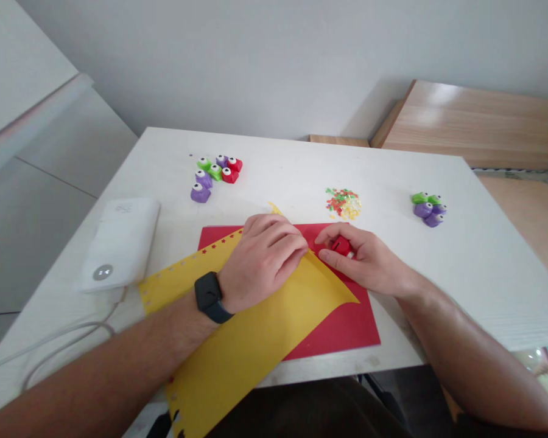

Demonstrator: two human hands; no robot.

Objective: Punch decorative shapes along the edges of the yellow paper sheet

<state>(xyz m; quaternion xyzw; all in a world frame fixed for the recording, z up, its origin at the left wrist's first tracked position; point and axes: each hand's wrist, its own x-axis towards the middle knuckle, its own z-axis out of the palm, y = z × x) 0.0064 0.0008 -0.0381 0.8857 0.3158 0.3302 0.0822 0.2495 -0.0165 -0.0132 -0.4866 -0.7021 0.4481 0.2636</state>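
My left hand [269,255] pinches the upper edge of a yellow paper sheet [256,347] between its fingertips. Shaped holes, some of them stars, run along the sheet's left edges, and its right corner curls up. In the curled fingers of my right hand [369,258] sits a red paper punch [341,246], close to the pinched paper edge but apparently apart from it. Beneath the yellow sheet lies red paper [338,331], partly covered. A narrow yellow paper scrap [274,208] shows just beyond my left hand.
Several red, green and purple punches [215,172] stand at the back left, and more green and purple punches [430,209] at the right. Punched paper bits [343,202] form a pile beyond my right hand. A white device [123,243] with a cable [73,328] lies left on the white table [484,274].
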